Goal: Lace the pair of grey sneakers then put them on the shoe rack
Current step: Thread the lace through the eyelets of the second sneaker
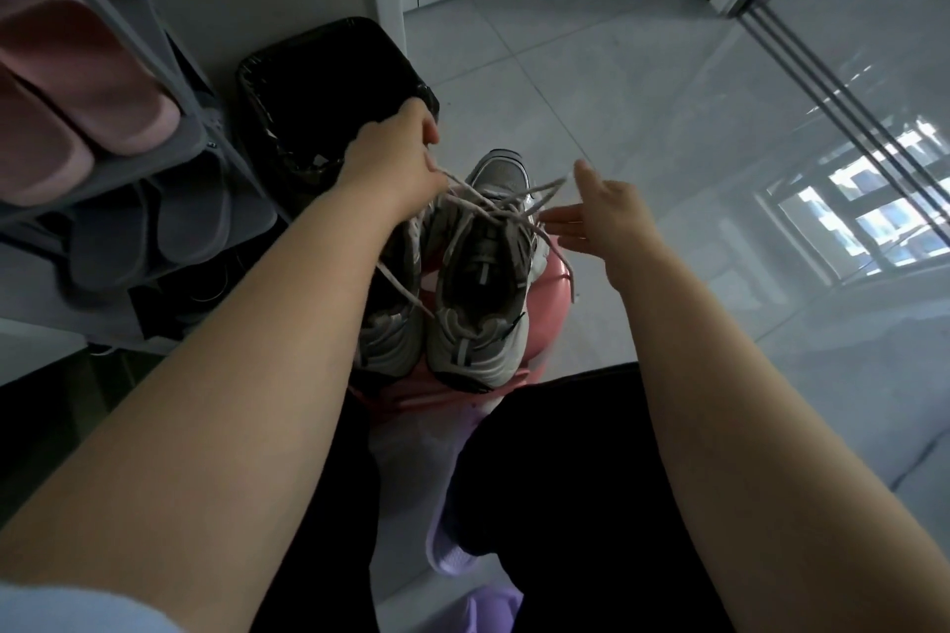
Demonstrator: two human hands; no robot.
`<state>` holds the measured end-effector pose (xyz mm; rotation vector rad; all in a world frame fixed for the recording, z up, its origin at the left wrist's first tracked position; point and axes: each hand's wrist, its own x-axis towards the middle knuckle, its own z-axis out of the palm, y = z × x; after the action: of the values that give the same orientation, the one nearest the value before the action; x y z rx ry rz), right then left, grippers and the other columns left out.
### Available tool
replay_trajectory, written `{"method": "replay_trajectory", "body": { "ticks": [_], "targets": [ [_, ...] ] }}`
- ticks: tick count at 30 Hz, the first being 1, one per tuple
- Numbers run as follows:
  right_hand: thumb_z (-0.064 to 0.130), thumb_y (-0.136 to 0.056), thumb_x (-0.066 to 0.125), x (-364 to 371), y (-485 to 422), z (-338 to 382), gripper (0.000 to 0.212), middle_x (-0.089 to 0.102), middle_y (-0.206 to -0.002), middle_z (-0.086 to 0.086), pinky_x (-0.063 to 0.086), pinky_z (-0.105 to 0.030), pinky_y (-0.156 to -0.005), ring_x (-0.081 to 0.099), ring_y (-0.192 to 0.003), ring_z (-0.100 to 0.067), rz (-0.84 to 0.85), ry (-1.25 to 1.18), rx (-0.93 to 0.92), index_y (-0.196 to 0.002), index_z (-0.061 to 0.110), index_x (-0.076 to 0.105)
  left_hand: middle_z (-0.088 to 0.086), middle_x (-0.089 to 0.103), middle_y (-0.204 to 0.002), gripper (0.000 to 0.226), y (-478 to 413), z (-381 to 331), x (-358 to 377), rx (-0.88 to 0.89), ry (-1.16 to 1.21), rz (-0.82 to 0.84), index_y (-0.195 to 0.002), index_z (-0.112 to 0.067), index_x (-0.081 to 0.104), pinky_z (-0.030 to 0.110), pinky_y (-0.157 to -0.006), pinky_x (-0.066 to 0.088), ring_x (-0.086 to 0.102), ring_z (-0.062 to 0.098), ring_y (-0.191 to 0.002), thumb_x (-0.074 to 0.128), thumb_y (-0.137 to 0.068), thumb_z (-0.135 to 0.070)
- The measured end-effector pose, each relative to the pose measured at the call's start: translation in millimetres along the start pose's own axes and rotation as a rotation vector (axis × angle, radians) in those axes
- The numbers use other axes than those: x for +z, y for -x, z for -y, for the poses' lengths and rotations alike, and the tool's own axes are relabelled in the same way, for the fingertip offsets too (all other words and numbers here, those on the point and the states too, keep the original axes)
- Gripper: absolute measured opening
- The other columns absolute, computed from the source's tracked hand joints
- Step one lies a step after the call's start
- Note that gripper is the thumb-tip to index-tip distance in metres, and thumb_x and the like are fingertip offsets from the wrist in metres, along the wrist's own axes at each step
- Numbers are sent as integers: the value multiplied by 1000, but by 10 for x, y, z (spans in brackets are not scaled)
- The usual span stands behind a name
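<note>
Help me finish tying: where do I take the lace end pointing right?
Pinch the free lace end near its tip, from the right: it sticks out clear of the sneaker toward the right hand, while the left hand holds the other lace end.

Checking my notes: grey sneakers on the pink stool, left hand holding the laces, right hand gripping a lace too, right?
Not quite: in the head view the right hand is open, fingers straight, gripping nothing. The grey sneakers do sit on the pink stool, left hand holding the laces.
</note>
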<state>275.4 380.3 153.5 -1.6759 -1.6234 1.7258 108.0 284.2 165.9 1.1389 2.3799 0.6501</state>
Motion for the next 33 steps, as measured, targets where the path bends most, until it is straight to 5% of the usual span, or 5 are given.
{"method": "replay_trajectory", "body": {
  "ticks": [8,14,21,30,33],
  "targets": [
    [24,-84,66,93,25,-63,22,59,-70,-7,42,-27,-59,52,-63,-18,18,390,-164,-73,6,65,6,54,-124,24,8,-12,210,-12,-253,138,-102,-28,66,41,-97,35,37,34,-120,62,-84,-44],
    [18,-98,39,108,28,45,28,67,-68,-11,54,-23,-53,64,-53,-17,-1,-74,-98,-72,11,44,0,61,-115,22,7,-24,144,-34,-98,167,-100,-30,66,40,-104,35,36,29,-125,58,-86,-44],
    [28,-86,62,178,82,-48,30,51,-62,1,34,-29,-55,46,-59,-16,2,527,-293,-62,15,50,1,60,-118,26,88,-137,238,-38,-119,101,-105,-30,67,39,-106,26,32,31,-129,59,-85,-45],
    [24,-99,34,54,85,17,34,65,-49,0,51,-23,-58,63,-48,-11,111,-90,44,-69,11,44,-3,60,-71,22,-20,-58,-24,-262,397,-121,-77,-13,50,11,-57,41,52,9,-65,38,-95,-16],
    [29,-94,50,94,102,-12,33,67,-65,-4,49,-27,-64,61,-63,-17,108,95,-45,-69,9,56,-6,62,-66,14,7,-72,44,-190,415,53,-93,-11,48,24,-72,44,58,11,-71,37,-96,-19]
  ]
}}
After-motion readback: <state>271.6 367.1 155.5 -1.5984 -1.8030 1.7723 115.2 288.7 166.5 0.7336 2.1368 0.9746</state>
